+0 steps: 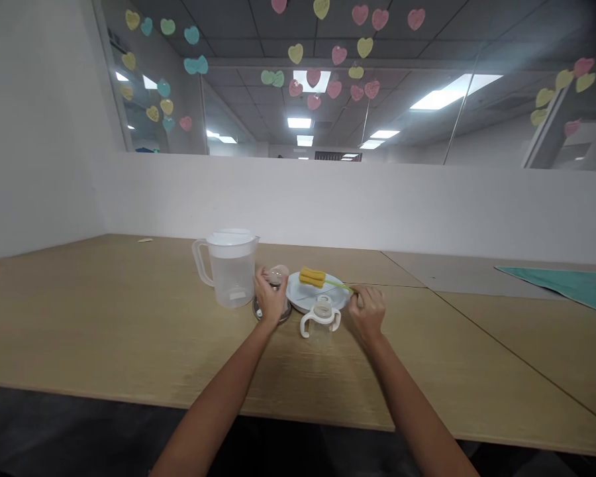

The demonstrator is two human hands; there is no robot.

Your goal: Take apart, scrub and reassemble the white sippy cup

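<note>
My right hand (367,310) is closed around the thin green handle (342,286) of a sponge brush. Its yellow sponge head (312,277) is over a white plate (298,298). My left hand (271,299) curls around a clear, rounded piece (278,274) that looks like a dome-shaped cap; the fingers hide part of it. Below that hand is a round dark-rimmed dish (284,317) with small parts in it, mostly covered. Between my hands, in front of the plate, a clear baby bottle (322,331) stands upright with a white two-handled collar (322,317).
A translucent lidded pitcher (232,268) stands left of my left hand, its handle facing left. A teal cloth (566,285) lies at the far right of the wooden table (129,324). A small pale flat piece (145,240) is near the back wall.
</note>
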